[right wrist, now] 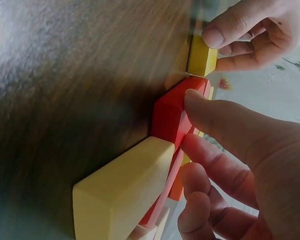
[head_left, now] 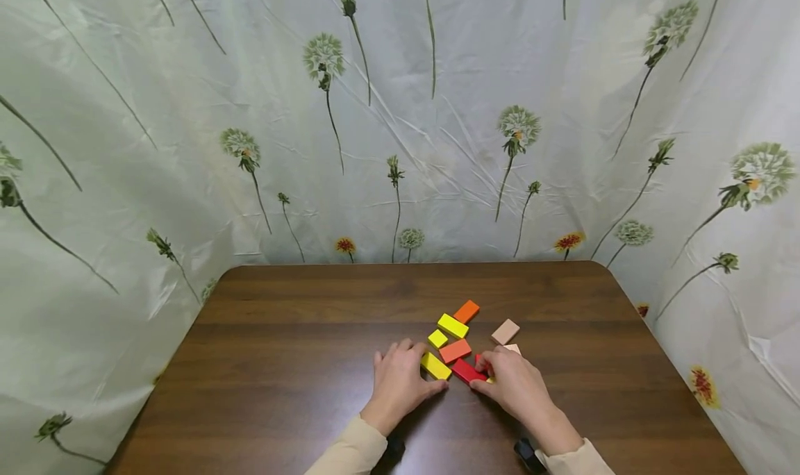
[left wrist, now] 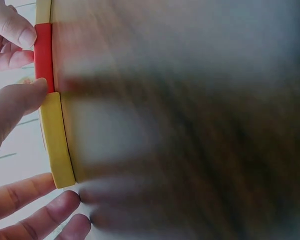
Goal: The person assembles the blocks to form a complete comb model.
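My left hand [head_left: 400,380] holds a yellow block [head_left: 435,366] between thumb and fingers on the tabletop. Just right of it lies a red block [head_left: 467,372], which my right hand [head_left: 515,386] pinches with thumb and index finger. The two blocks meet nearly end to end in the left wrist view. A pale yellow block [right wrist: 122,182] lies at the red block's other end in the right wrist view, mostly hidden by my right hand in the head view. A second red block [right wrist: 164,192] shows behind it.
Beyond my hands lie a salmon block [head_left: 455,351], a small yellow block [head_left: 437,338], a longer yellow block [head_left: 453,326] and an orange block [head_left: 467,312]. A pinkish-beige block [head_left: 505,332] sits to the right. The brown table [head_left: 281,343] meets a floral curtain [head_left: 400,128] behind.
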A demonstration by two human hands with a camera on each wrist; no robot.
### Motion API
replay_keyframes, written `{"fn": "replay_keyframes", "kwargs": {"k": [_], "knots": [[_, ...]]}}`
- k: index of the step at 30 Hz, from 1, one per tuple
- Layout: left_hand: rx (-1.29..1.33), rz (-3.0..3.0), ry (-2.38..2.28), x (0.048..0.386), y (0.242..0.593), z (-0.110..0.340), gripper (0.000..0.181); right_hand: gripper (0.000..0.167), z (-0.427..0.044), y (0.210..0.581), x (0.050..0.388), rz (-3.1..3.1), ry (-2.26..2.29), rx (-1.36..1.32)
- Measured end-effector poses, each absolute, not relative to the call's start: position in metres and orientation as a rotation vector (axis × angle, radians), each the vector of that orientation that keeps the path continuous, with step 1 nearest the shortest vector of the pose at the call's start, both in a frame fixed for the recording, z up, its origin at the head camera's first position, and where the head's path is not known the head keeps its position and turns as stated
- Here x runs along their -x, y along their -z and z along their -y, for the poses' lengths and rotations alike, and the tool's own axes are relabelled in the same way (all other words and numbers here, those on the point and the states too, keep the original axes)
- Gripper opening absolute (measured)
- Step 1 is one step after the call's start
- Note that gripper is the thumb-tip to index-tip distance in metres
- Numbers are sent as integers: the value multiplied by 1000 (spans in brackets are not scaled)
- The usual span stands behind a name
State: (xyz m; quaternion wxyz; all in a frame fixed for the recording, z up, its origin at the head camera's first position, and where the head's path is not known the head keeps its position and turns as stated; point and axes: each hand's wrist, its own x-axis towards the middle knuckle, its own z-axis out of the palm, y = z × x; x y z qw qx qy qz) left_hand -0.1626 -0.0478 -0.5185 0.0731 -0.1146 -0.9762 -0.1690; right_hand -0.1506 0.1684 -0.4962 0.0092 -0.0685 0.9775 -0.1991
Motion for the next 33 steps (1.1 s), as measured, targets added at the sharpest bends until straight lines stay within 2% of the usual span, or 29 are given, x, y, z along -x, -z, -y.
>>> {"fn": "replay_keyframes", "kwargs": {"k": [21, 33], "knots": [[363, 3032, 521, 166, 515, 69, 72, 31, -176, 496, 143, -3033, 640, 191], [491, 3023, 562, 171, 515, 81, 67, 28, -184, 495, 142, -2967, 662, 143]]}}
